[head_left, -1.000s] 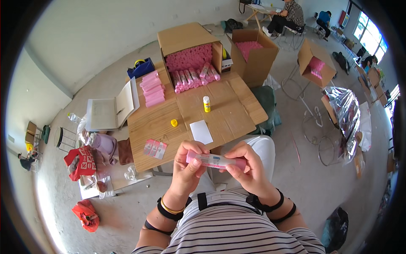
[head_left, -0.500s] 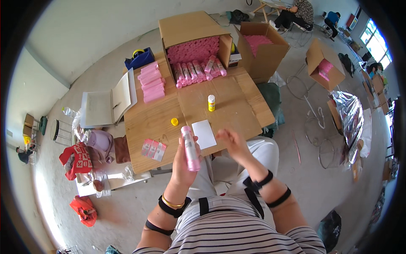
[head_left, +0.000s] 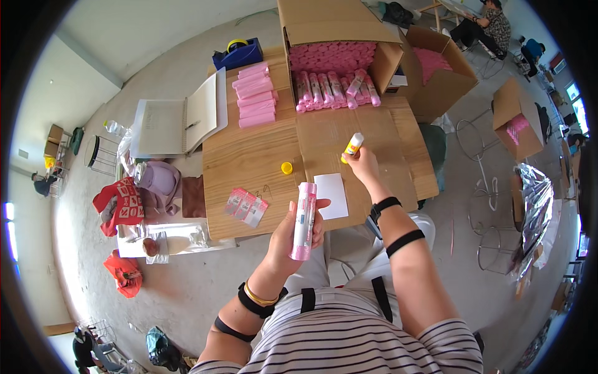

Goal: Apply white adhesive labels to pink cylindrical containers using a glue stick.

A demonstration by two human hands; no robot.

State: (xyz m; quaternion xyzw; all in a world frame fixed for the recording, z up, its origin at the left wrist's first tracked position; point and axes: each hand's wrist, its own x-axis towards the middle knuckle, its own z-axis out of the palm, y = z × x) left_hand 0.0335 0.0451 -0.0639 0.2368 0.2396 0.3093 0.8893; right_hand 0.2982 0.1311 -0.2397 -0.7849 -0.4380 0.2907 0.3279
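A pink roll (head_left: 304, 218) with a pale printed label around its middle stands nearly upright in my left hand (head_left: 286, 240), whose fingers wrap it at the table's front edge. My right hand (head_left: 364, 167) reaches over the brown cardboard sheet (head_left: 389, 146) and grips a yellow-and-white glue stick (head_left: 353, 144) near its lower end, tilted to the right. Between the hands lies a white paper slip (head_left: 332, 196). A round yellow cap (head_left: 286, 167) sits on the wood to its left. Pink-and-white printed labels (head_left: 246, 207) lie flat at the front left.
An open cardboard box (head_left: 342, 25) full of pink rolls stands at the back of the table (head_left: 249, 149). More pink rolls (head_left: 255, 93) are stacked beside it, near a blue tape dispenser (head_left: 238, 54) and an open notebook (head_left: 180, 121). Another box (head_left: 439, 75) stands behind right.
My right hand has moved forward and closed on the glue stick, which stood upright before and is now tilted. My left hand still holds the pink roll. The whole view has shifted.
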